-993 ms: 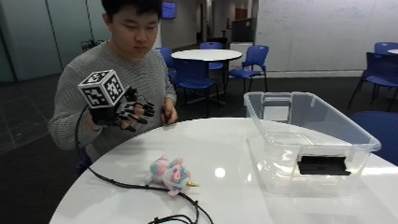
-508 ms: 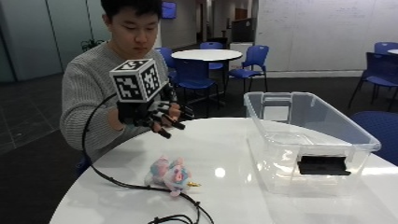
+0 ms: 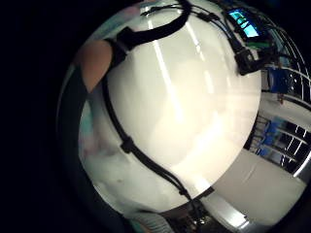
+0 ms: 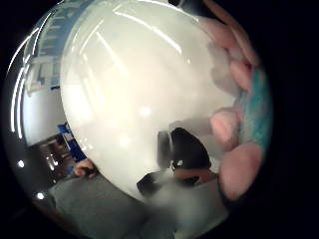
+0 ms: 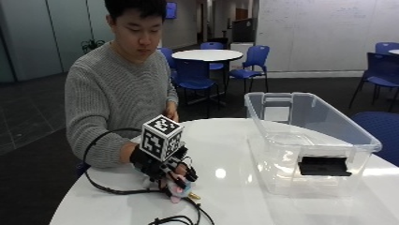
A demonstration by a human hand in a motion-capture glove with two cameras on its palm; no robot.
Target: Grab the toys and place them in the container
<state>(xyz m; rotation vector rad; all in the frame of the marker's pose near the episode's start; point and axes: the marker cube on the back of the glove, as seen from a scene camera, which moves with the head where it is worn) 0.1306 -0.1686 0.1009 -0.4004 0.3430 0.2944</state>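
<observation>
- Curled over the small pink and teal plush toy [image 5: 179, 191], the black-gloved right hand [image 5: 163, 168] has its fingers [image 5: 187, 174] wrapped down around it
- Toy lies on the round white table [image 5: 231, 154], near the person's edge, with pink parts close to the palm [image 4: 234, 149]
- Clear plastic container [image 5: 305, 140] stands well apart on the same table, a dark label on its front wall

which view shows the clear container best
The outside view: the whole clear container stands on the white table, away from the gloved right hand, which is down on the plush toy. Neither palm view shows the container; they show mostly tabletop, and the thumb side shows the toy up close.
</observation>
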